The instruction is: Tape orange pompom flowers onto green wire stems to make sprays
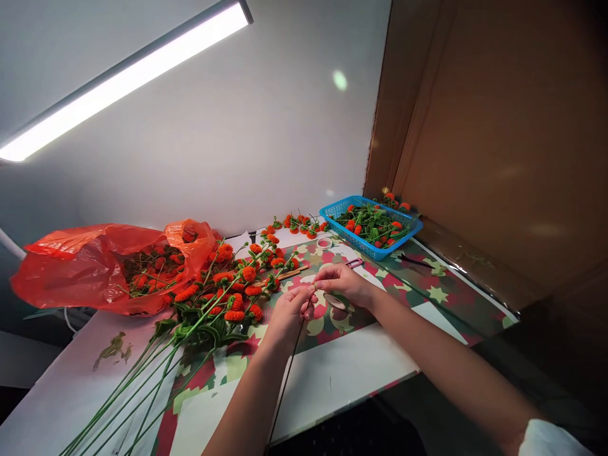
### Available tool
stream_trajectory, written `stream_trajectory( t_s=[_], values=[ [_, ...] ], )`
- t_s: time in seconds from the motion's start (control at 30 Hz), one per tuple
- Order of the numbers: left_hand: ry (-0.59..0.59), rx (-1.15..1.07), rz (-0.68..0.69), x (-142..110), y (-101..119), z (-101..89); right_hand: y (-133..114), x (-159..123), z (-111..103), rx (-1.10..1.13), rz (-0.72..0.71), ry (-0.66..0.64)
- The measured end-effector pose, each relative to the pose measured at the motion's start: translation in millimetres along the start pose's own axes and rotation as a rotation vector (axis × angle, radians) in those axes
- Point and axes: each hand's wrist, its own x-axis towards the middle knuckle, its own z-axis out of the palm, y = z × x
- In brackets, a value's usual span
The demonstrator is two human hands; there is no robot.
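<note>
My left hand is closed in a pinch around a long thin dark stem wire, which slants down toward the table's front edge. Right beside it, my right hand is closed too, thumb and fingertip meeting at the wire's top end. A pale roll of tape hangs just under the right palm, and its strip seems to lead to the pinched fingertips. What exactly sits between the fingertips is too small to make out. To the left lies a bunch of fuzzy orange flowers with long green stems.
A red plastic bag full of orange flowers lies at the left. At the back right stands a blue basket holding green stems and flowers. Another tape roll, a pink-handled tool and a dark slim tool rest on the patterned cloth.
</note>
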Motion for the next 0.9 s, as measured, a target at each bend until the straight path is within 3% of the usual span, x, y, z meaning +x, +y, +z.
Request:
stream_trajectory(
  t_s=[0.13, 0.3, 0.37, 0.9],
  values=[
    [0.005, 0.043, 0.020, -3, 0, 1.1, -1, 0, 1, 0.006, -0.018, 0.025],
    [0.123, 0.322, 0.287, -9, 0, 5.1, -4, -1, 3, -0.046, -0.018, 0.061],
    [0.142, 0.376, 0.326, -9, -1, 6.3, -5, -1, 3, -0.061, -0.012, 0.059],
    [-0.061, 0.018, 0.135, -6, -5, 7.9, -1, -1, -3, 0.053, 0.012, -0.101]
  ],
)
